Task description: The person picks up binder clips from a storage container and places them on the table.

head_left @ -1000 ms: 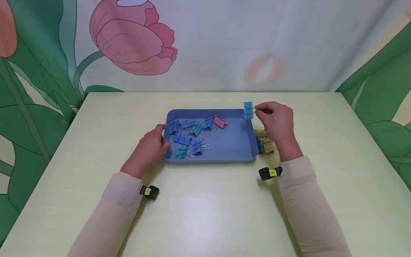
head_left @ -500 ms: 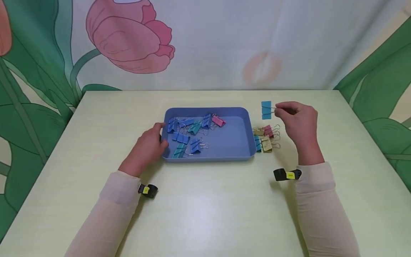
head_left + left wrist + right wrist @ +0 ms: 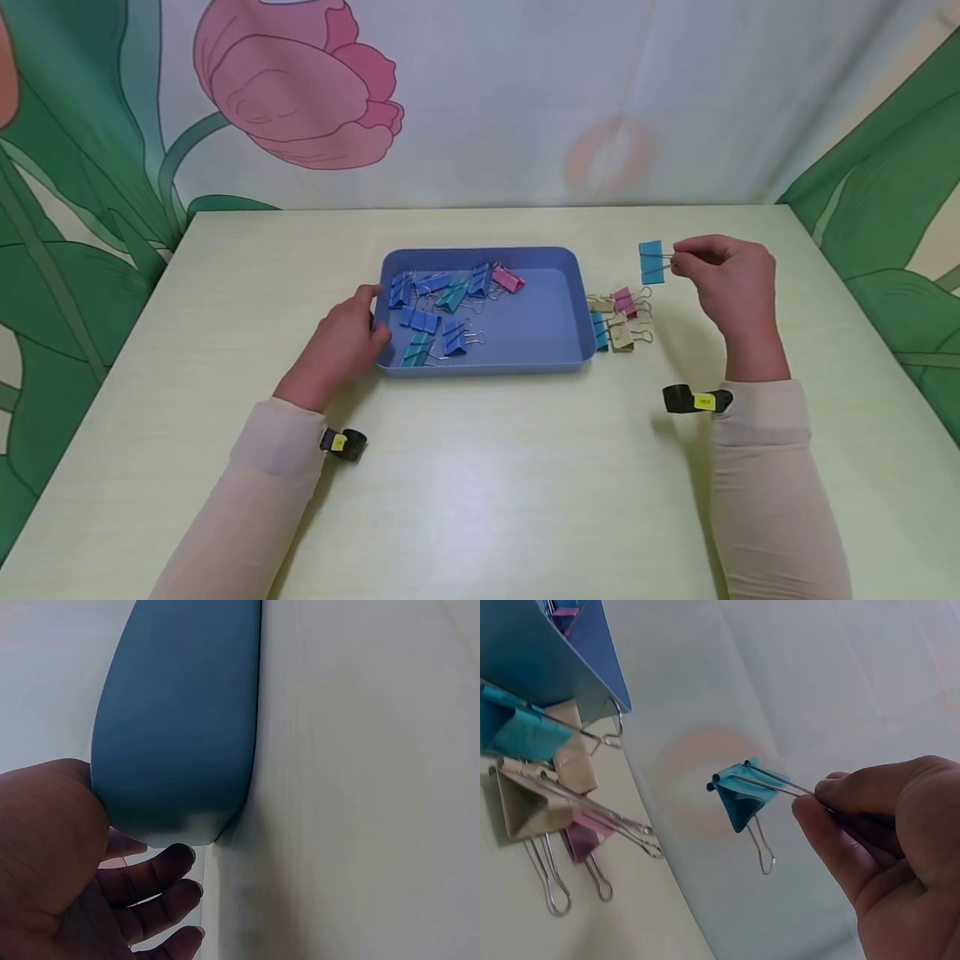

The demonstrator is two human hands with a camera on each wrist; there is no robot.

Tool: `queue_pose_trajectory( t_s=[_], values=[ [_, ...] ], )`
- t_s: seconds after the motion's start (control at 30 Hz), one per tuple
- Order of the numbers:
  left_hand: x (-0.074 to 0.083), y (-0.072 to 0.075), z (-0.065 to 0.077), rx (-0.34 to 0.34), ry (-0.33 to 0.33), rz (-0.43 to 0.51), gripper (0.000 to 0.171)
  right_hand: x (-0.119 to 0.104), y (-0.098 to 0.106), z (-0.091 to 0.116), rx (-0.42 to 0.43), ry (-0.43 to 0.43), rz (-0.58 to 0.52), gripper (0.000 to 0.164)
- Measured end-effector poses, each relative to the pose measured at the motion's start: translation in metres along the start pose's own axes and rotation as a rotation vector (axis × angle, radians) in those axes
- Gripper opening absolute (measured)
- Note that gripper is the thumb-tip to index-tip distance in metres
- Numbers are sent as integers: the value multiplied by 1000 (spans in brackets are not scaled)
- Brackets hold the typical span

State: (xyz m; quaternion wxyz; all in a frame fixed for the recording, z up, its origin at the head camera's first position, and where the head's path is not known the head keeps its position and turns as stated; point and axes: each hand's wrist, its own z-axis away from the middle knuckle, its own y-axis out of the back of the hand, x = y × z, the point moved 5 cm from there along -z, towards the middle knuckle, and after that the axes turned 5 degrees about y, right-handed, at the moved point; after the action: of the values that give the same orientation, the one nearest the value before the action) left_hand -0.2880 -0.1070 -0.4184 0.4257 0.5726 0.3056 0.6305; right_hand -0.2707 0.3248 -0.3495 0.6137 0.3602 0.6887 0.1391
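My right hand (image 3: 731, 279) pinches a light-blue binder clip (image 3: 651, 262) by a wire handle, up over the table to the right of the tray. In the right wrist view, the clip (image 3: 742, 791) has its other wire loop hanging down. My left hand (image 3: 337, 342) holds the blue tray (image 3: 525, 342) at its left wall, thumb at the rim. Seen from the left wrist, the tray's outer wall (image 3: 180, 712) hides part of the thumb, and the other fingers (image 3: 161, 874) curl below it. Blue, teal and pink binder clips (image 3: 453, 296) lie inside, mostly at the left.
Beside the tray's right wall, several more binder clips lie close together: beige (image 3: 622, 333), pink (image 3: 624, 302) and light blue (image 3: 600, 331). The pale table (image 3: 480, 483) ends at the back against a curtain (image 3: 487, 108) printed with flowers and leaves.
My right hand has carried the light-blue clip rightward, from over the tray's right rim to past the clips beside it. The left hand stays at the tray. The view has shifted slightly.
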Motion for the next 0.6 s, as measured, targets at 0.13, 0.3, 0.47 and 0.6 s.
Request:
queue_pose_trajectory(
  t_s=[0.13,0.3,0.47,0.6],
  values=[
    [1,0,0,-8,3,3,55,8,3,-2,-40,-29,0,36],
    [0,0,0,-19,20,3,56,17,5,-4,-79,-61,13,37],
    [0,0,0,-27,31,2,56,27,6,-3,-109,-105,18,40],
    [1,0,0,-32,27,4,56,32,8,-4,-115,-121,15,39]
  ],
)
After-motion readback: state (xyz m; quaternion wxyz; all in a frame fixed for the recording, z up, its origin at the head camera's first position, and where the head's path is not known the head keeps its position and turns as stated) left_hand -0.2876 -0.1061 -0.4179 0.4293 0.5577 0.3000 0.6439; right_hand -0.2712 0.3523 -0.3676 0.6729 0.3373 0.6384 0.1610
